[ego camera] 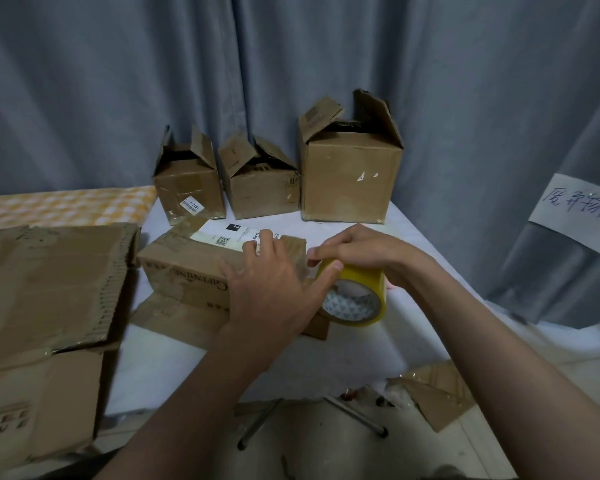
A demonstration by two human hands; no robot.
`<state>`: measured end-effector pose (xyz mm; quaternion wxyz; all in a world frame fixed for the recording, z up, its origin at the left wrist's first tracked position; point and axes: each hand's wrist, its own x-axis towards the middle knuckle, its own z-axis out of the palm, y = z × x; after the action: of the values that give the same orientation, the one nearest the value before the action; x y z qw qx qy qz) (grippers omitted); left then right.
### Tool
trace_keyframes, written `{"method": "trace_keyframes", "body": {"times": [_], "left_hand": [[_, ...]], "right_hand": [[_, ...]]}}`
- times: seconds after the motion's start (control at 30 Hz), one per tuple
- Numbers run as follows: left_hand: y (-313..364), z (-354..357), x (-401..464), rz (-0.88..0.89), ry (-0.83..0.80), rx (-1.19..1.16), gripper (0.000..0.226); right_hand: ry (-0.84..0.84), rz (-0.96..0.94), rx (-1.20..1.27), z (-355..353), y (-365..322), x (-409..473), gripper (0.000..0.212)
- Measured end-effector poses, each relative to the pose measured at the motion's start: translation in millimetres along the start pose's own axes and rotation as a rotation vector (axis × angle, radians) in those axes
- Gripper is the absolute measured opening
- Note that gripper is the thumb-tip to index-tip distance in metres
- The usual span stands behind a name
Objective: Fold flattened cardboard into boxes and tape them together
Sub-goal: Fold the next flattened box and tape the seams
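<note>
A folded cardboard box with a white shipping label lies on its side on the white table. My left hand lies over the box's right end, fingers spread across the top and thumb reaching the tape roll. A yellow tape roll sits just right of the box, and my right hand grips it from above. Whether a strip of tape runs from the roll to the box, I cannot tell.
Three assembled boxes with open flaps stand at the table's back: small, medium, large. Flattened cardboard is stacked at the left. A cardboard scrap lies on the floor. Grey curtains hang behind, with a handwritten paper.
</note>
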<state>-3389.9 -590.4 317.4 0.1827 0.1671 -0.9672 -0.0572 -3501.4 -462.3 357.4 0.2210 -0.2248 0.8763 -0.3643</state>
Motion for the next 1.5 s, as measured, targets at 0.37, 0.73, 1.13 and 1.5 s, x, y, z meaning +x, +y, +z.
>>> {"method": "trace_keyframes", "body": {"times": [0.37, 0.73, 1.13, 1.5], "left_hand": [[-13, -10, 17, 0.038, 0.02, -0.026, 0.071], [-4, -14, 23, 0.003, -0.067, 0.078, 0.061], [-20, -23, 20, 0.056, -0.029, -0.319, 0.059], [1, -32, 10, 0.168, 0.047, -0.796, 0.003]], "right_hand": [[-0.023, 0.073, 0.037, 3, -7, -8, 0.016], [0.109, 0.094, 0.081, -2, 11, -15, 0.013], [0.179, -0.093, 0.403, -7, 30, -56, 0.012], [0.17, -0.315, 0.38, 3, 24, -68, 0.017]]}}
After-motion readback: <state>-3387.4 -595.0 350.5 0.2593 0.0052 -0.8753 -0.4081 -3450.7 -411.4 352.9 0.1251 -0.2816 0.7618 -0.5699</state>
